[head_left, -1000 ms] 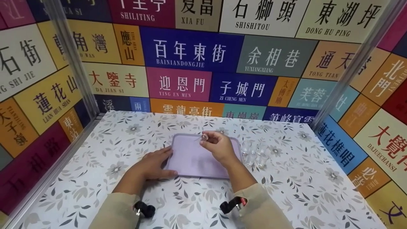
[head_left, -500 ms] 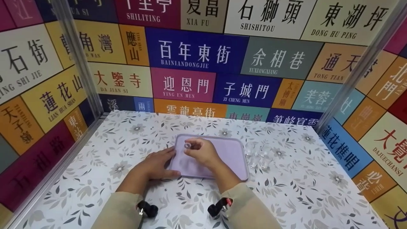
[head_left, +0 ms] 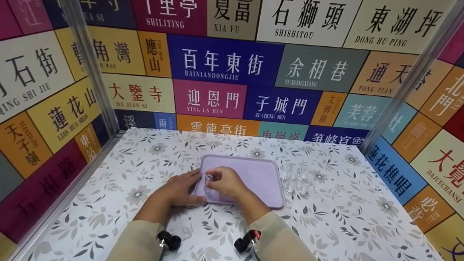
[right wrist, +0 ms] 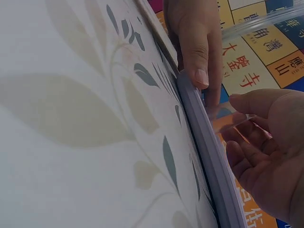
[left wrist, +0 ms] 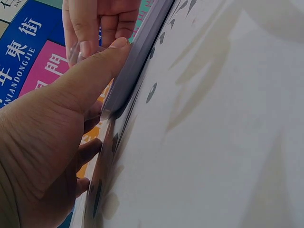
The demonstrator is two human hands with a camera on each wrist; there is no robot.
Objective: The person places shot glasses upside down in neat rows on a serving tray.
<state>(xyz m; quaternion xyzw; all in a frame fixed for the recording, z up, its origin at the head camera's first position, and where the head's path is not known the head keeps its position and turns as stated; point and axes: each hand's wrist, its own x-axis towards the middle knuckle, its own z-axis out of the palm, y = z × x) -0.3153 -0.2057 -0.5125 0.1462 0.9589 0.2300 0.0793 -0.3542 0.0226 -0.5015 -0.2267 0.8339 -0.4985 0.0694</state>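
A small clear glass (head_left: pixel 208 182) stands upright at the left end of the light purple tray (head_left: pixel 253 177). My right hand (head_left: pixel 225 183) pinches it between thumb and fingers, near its top. In the right wrist view the clear wall of the glass (right wrist: pixel 229 121) shows between the fingers, just past the tray's rim (right wrist: pixel 205 142). My left hand (head_left: pixel 179 189) lies along the tray's left side, fingers extended at the edge and thumb at the near left corner. From the left wrist, that thumb (left wrist: pixel 107 57) rests over the tray's rim.
Several more clear glasses (head_left: pixel 295 179) stand grouped just right of the tray. A white table with a leaf and flower pattern (head_left: pixel 326 224) lies beneath everything. Colourful panels with Chinese lettering (head_left: pixel 224 58) enclose the back and both sides.
My right hand has carried the glass leftward across the tray, turned it upright and brought it down at the left end. My left hand stays at the tray's left edge.
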